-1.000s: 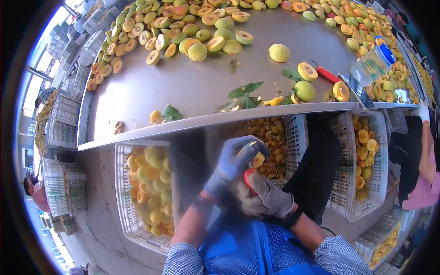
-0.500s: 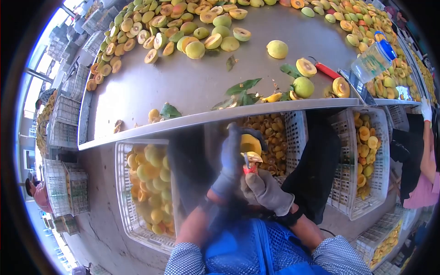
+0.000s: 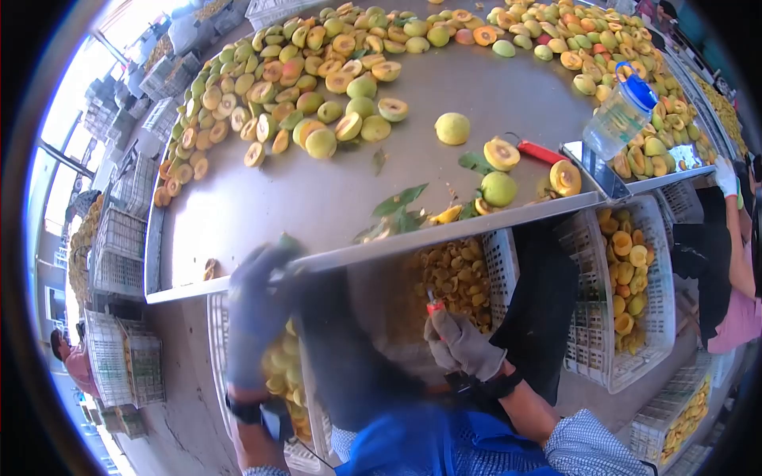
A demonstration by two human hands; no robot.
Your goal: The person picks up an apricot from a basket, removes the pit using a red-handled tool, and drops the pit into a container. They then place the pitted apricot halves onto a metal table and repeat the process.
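My right hand (image 3: 468, 345), in a grey glove, is closed around a small red-handled tool (image 3: 435, 306) with a short metal tip pointing up. It is over my lap, in front of a crate of peach scraps (image 3: 452, 278). My left hand (image 3: 262, 297), also gloved, is at the table's front edge on the left, with its fingers by a green leaf (image 3: 290, 241). Motion smears those fingers, so whether they hold anything does not show. Below the left hand stands a crate holding yellow peaches (image 3: 284, 369), partly hidden by the arm.
On the metal table (image 3: 262, 210) lie many halved peaches (image 3: 270, 87), a whole peach (image 3: 452, 128), a red-handled knife (image 3: 541, 152), a phone (image 3: 603, 173) and a blue-lidded jar (image 3: 623, 119). Another peach crate (image 3: 627, 285) stands right. A co-worker's gloved hand (image 3: 725, 176) rests at the far-right edge.
My left hand has moved left, from beside the tool to the table edge. The peach half at the tool's tip is gone from there. My right hand still grips the tool.
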